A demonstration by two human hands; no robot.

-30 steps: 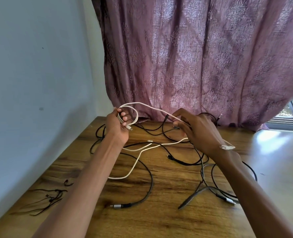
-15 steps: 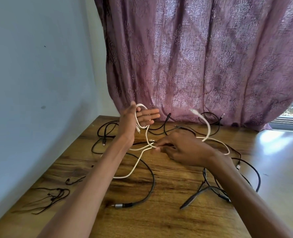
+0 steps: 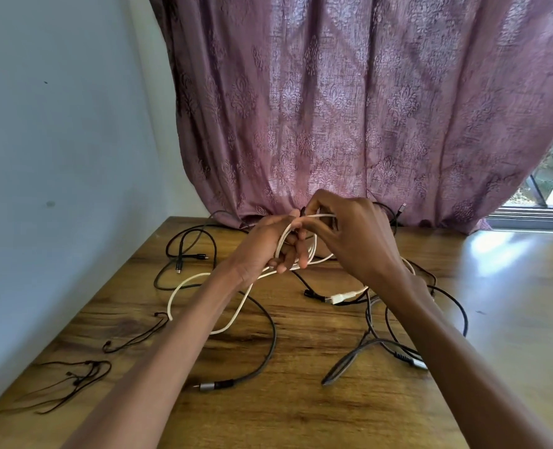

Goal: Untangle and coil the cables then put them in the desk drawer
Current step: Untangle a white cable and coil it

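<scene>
White cable (image 3: 236, 306) loops around the left hand (image 3: 265, 247), whose grip is closed on the coil above the wooden desk (image 3: 301, 409). The right hand (image 3: 352, 241) pinches the same cable, laying a turn over the left fingers (image 3: 293, 257). Its tail and plug (image 3: 341, 298) trail across black cables (image 3: 268, 335) on the desk. Even, loose turns should prevent kinks and snags.

White cable (image 3: 236, 314) partly behind forearm
</scene>
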